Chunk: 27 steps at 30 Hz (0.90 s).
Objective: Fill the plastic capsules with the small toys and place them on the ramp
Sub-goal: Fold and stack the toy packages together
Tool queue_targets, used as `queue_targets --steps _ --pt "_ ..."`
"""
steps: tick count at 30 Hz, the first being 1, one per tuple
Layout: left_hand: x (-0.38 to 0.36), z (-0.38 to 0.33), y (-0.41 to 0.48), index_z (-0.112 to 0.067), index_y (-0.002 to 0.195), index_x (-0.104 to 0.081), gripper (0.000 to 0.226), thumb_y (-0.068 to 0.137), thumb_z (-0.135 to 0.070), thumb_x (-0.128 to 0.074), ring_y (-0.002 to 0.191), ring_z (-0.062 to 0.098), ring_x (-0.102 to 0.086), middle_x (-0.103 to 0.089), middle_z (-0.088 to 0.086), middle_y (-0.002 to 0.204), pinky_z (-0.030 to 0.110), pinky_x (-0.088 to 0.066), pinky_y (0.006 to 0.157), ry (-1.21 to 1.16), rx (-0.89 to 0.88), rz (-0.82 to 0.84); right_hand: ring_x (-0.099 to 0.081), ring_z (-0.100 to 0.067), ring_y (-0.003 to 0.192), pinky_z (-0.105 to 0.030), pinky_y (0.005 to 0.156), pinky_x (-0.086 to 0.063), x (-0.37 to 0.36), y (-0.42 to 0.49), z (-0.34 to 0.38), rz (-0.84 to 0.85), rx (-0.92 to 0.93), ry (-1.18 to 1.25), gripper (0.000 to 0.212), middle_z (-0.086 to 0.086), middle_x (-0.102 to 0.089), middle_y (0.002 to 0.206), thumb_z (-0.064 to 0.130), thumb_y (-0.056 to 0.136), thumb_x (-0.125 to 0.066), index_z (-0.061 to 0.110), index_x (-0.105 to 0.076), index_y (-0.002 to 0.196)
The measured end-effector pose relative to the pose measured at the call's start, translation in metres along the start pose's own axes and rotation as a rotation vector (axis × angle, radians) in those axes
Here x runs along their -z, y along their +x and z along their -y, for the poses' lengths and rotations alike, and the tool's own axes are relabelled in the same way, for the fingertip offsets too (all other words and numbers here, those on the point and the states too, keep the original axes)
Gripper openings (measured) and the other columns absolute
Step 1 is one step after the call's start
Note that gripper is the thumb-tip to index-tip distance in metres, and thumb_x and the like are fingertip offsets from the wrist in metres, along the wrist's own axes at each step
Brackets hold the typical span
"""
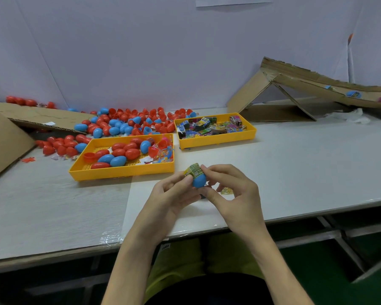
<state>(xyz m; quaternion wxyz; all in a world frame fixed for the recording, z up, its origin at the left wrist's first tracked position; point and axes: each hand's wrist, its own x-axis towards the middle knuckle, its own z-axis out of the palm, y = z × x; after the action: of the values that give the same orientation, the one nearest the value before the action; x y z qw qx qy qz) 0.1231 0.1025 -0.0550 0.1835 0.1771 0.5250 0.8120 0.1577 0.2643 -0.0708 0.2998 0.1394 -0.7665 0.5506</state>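
Observation:
Both hands meet over the white table near its front edge. My left hand point(174, 194) and my right hand point(229, 190) together hold a blue capsule half point(199, 181). A small yellow-green toy packet point(193, 170) sticks out of its top, pinched by my fingertips. Another small yellow packet point(226, 191) lies on the table under my right hand. The cardboard ramp point(317, 89) stands at the far right, sloping down to the right.
A yellow tray point(123, 170) of red and blue capsules sits ahead on the left. A second yellow tray point(216, 139) holds several toy packets. Loose capsules point(119, 124) are heaped behind them. A cardboard box point(7, 133) lies at the left.

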Motion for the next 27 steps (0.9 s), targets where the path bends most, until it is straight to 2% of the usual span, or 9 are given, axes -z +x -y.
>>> queue_targets --steps 5,8,12,17,19,23,27 --pt "0.0001 0.0029 0.0003 -0.010 0.115 -0.074 0.033 0.088 -0.028 -0.065 0.112 0.033 -0.068 -0.071 0.020 0.117 0.031 -0.055 0.090 0.005 -0.007 -0.021 -0.063 -0.008 0.096 -0.011 0.074 -0.049 -0.0011 -0.0008 -0.0026 -0.020 0.038 -0.001 0.042 0.010 -0.068 0.107 0.005 0.076 -0.081 0.017 -0.074 0.115" --pt "0.0000 0.0020 0.0001 -0.012 0.116 -0.075 0.033 0.088 -0.030 -0.072 0.111 0.030 -0.069 -0.072 0.018 0.117 0.028 -0.055 0.089 0.016 -0.012 0.001 -0.063 -0.008 0.095 -0.010 0.075 -0.049 -0.0003 -0.0017 -0.0040 -0.024 0.053 -0.012 0.040 0.008 -0.069 0.106 0.006 0.076 -0.081 0.014 -0.074 0.114" --pt "-0.0003 0.0009 -0.0002 -0.012 0.119 -0.073 0.050 0.080 -0.042 -0.079 0.112 0.029 -0.068 -0.071 0.017 0.119 0.028 -0.055 0.090 0.017 -0.016 0.037 -0.062 -0.007 0.095 -0.010 0.074 -0.050 0.0000 -0.0022 -0.0027 -0.024 0.049 -0.023 0.040 0.009 -0.068 0.106 0.007 0.077 -0.081 0.016 -0.074 0.114" --pt "0.0028 0.0023 -0.0003 -0.015 0.120 -0.072 0.035 0.090 -0.032 -0.063 0.118 0.031 -0.065 -0.069 0.015 0.126 0.031 -0.055 0.091 0.010 -0.011 0.052 -0.064 -0.012 0.091 -0.020 0.073 -0.054 0.0003 0.0001 0.0000 -0.014 0.027 -0.036 0.049 0.013 -0.063 0.111 0.008 0.079 -0.080 0.028 -0.067 0.122" --pt "0.0036 0.0026 -0.0001 -0.018 0.122 -0.071 0.034 0.093 -0.030 -0.058 0.119 0.032 -0.065 -0.068 0.014 0.127 0.031 -0.055 0.090 0.028 -0.004 0.060 -0.063 -0.011 0.097 -0.018 0.073 -0.053 0.0011 0.0013 0.0002 0.011 0.006 -0.028 0.046 0.015 -0.061 0.114 0.013 0.081 -0.079 0.028 -0.067 0.123" --pt "0.0065 0.0036 0.0006 -0.011 0.131 -0.062 0.040 0.095 -0.025 -0.054 0.119 0.033 -0.064 -0.068 0.016 0.124 0.037 -0.055 0.095 0.061 0.001 0.072 -0.062 -0.010 0.102 -0.014 0.073 -0.049 0.0012 0.0010 0.0019 0.024 0.000 -0.017 0.039 0.015 -0.063 0.113 0.024 0.079 -0.080 0.027 -0.072 0.117" --pt "0.0044 0.0039 0.0010 -0.009 0.129 -0.063 0.040 0.094 -0.028 -0.055 0.118 0.032 -0.064 -0.068 0.017 0.122 0.035 -0.055 0.092 0.072 -0.006 0.047 -0.061 -0.005 0.103 -0.011 0.074 -0.049 -0.0013 -0.0001 0.0013 -0.009 0.005 -0.035 0.037 0.016 -0.066 0.108 0.018 0.077 -0.081 0.023 -0.074 0.113"
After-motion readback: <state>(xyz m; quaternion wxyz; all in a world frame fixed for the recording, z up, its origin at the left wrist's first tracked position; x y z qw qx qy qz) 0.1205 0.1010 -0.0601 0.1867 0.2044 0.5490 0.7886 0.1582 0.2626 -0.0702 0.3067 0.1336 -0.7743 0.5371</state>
